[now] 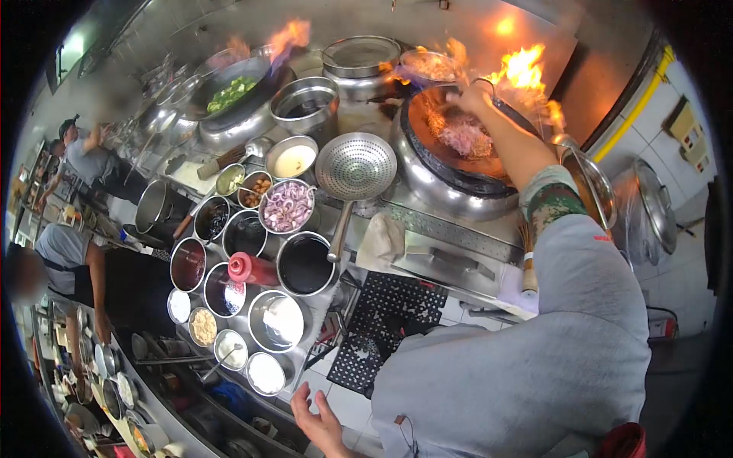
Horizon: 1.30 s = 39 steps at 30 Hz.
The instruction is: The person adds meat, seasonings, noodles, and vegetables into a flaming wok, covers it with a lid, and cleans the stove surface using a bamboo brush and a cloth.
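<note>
My right hand (472,98) reaches over the far side of a large wok (416,136), next to a thin metal loop at the rim. Its fingers are blurred, and whether they grip anything cannot be made out. Pinkish meat-like food (467,139) lies in the wok, below the hand. Flames (522,69) rise behind the wok's far right rim. Low in the view, my left hand (321,421) is open with its fingers apart, holding nothing, just below a steel pot of white contents (266,374).
A perforated strainer (356,166) lies left of the wok. Steel bowls hold sliced onions (287,208), dark liquid (305,263) and other ingredients around a red squeeze bottle (252,269). Another wok holds greens (232,93). Co-workers (67,256) stand at left. A black perforated mat (389,313) covers the floor.
</note>
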Each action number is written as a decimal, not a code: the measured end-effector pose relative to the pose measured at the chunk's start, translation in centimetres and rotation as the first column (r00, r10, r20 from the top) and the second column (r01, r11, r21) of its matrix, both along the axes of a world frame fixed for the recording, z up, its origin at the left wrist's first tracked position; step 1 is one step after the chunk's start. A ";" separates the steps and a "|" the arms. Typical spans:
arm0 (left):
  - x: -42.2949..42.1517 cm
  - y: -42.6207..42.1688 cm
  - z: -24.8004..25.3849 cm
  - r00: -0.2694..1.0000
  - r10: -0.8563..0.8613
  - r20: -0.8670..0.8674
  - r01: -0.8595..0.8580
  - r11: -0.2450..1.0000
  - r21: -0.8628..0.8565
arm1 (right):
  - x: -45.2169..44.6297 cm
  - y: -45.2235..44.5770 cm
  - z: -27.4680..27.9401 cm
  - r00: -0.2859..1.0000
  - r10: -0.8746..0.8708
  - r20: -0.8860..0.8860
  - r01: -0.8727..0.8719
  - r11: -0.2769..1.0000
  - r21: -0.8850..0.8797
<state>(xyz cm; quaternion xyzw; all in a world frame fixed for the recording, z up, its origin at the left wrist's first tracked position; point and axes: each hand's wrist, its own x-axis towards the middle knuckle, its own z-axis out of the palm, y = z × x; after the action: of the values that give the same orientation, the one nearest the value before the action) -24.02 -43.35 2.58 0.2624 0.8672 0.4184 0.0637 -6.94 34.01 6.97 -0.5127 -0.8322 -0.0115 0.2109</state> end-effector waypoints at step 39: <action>13.7 -34.5 0.6 -0.021 0.967 0.255 -0.968 0.045 -0.249 | -65.1 -129.6 -9.4 0.260 0.788 -0.558 -0.562 -0.346 -0.751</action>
<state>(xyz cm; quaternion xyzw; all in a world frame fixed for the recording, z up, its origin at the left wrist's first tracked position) -10.36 -77.89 3.19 -0.4914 0.7761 0.3853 -0.0878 -72.02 -95.62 -2.47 0.0937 -0.8037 0.5339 -0.2455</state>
